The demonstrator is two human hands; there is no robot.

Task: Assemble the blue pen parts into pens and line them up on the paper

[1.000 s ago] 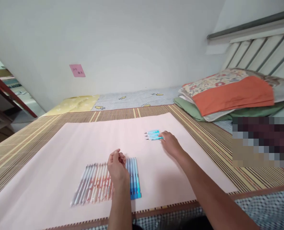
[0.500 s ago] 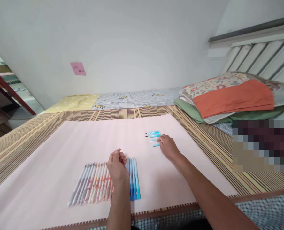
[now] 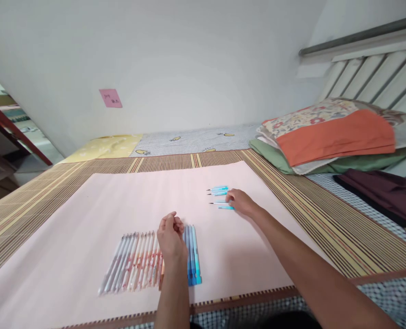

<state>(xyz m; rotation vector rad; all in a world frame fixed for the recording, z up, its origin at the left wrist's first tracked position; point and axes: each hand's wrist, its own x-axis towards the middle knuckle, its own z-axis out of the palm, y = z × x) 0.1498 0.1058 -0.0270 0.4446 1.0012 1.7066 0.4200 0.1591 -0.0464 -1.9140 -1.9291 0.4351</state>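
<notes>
Fingers of my right hand rest curled on the near ends of four slim light-blue pens, which lie side by side on the smooth pink sheet, dark tips pointing left. My left hand hovers loosely curled, holding nothing, above a tight row of thin plastic pens, pale and pink-printed at left, blue at right. Woven striped matting borders the sheet.

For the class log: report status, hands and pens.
Left hand curled over pen row. Right hand touching small blue pens. Pink sheet underneath; nothing blocking.
</notes>
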